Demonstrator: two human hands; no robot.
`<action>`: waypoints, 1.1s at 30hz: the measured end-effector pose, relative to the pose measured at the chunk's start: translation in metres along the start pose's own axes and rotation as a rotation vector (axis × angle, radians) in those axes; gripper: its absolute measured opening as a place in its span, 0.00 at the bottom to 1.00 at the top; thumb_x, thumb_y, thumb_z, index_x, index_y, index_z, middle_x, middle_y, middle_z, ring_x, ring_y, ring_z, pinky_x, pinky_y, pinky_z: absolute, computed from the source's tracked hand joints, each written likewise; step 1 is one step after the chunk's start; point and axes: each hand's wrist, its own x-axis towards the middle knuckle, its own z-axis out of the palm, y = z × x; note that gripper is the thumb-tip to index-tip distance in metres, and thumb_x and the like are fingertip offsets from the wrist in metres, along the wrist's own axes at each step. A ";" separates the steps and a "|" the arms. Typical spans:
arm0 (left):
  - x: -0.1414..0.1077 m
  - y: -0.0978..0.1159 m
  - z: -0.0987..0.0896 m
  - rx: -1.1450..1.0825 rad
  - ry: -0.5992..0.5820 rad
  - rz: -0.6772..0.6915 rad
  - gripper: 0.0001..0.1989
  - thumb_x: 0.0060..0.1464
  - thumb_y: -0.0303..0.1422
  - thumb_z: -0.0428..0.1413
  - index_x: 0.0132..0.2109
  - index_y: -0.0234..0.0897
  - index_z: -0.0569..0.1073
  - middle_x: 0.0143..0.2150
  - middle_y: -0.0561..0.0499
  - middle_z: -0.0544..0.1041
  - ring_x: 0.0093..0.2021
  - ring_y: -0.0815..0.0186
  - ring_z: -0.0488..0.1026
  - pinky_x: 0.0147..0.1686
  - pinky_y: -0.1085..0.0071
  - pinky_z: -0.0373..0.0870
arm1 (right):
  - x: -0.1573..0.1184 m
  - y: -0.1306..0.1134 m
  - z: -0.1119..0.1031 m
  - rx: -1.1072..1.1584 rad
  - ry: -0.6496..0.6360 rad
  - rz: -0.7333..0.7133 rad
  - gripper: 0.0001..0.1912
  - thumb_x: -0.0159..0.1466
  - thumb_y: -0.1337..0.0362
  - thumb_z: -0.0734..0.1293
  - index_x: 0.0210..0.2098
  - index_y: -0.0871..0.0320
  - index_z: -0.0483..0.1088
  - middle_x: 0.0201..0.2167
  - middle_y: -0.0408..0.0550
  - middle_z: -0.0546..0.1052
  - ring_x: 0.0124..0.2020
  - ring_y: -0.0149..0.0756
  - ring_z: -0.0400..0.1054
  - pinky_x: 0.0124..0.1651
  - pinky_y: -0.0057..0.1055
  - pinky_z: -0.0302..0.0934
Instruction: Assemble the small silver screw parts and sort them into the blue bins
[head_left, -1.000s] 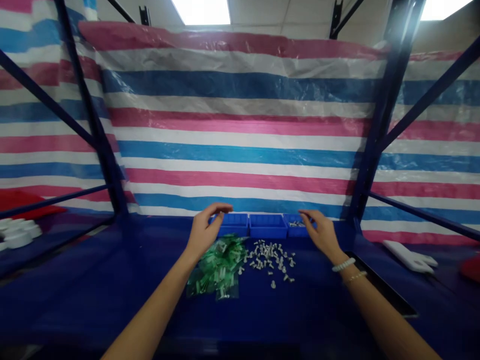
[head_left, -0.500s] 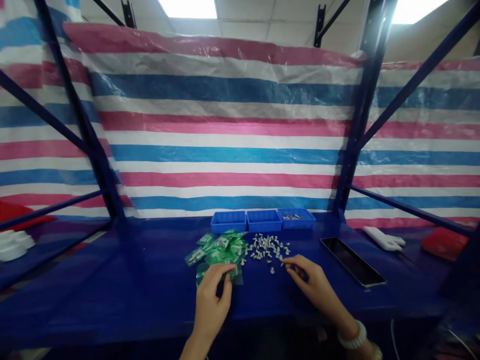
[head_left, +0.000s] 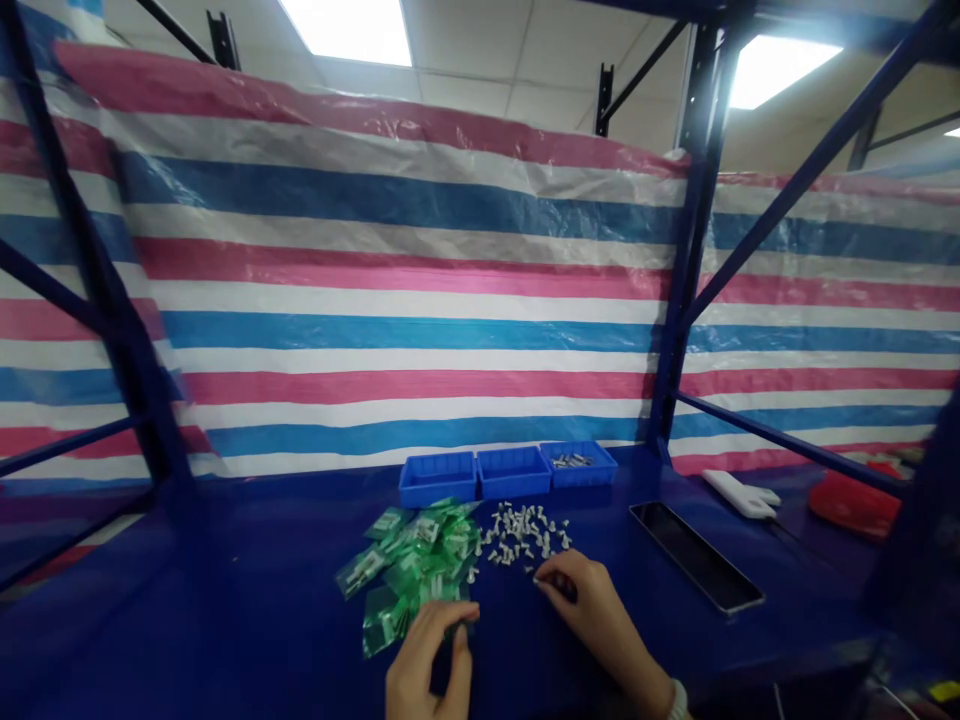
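A loose pile of small metal screws (head_left: 519, 530) lies on the blue table (head_left: 270, 590). Left of it are green-tinted plastic bags (head_left: 427, 545) with small parts inside. At the front edge of the bags is my left hand (head_left: 435, 655), thumb and forefinger apart and nothing visible between them. My right hand (head_left: 589, 600) is just in front of the screws, thumb and forefinger pinched on a small piece that looks like a screw (head_left: 537, 581). Its other fingers are curled under.
Behind the piles stand three joined blue bins (head_left: 514, 474); the right one holds metal pins. To the right lie a black phone (head_left: 697, 556), a white device (head_left: 739, 493) with a cable and a red object (head_left: 855, 503). Blue rack posts (head_left: 679, 260) frame both sides.
The camera view has tilted and shifted. My right hand has drawn in from the right edge of the screws toward my left hand, and a lone screw in front of the pile is no longer seen there.
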 end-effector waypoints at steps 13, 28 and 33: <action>0.018 0.030 0.069 -0.498 -0.195 -0.407 0.17 0.50 0.45 0.59 0.42 0.38 0.75 0.36 0.44 0.79 0.37 0.59 0.78 0.40 0.68 0.77 | -0.006 -0.025 -0.031 0.404 0.065 -0.145 0.04 0.59 0.67 0.68 0.32 0.53 0.76 0.30 0.46 0.78 0.35 0.38 0.72 0.41 0.32 0.65; 0.015 0.054 0.070 -0.138 -0.104 -0.093 0.10 0.56 0.32 0.53 0.42 0.48 0.76 0.36 0.47 0.75 0.37 0.60 0.74 0.37 0.67 0.75 | -0.028 -0.007 0.031 1.079 0.287 0.450 0.17 0.56 0.47 0.68 0.34 0.54 0.70 0.26 0.44 0.73 0.27 0.36 0.69 0.28 0.28 0.66; 0.038 0.054 0.044 -0.035 -0.246 0.079 0.12 0.57 0.29 0.51 0.44 0.45 0.76 0.38 0.47 0.76 0.38 0.62 0.74 0.38 0.70 0.74 | -0.013 -0.014 0.013 0.917 0.217 0.411 0.18 0.61 0.47 0.63 0.31 0.56 0.68 0.25 0.45 0.72 0.26 0.35 0.67 0.26 0.27 0.62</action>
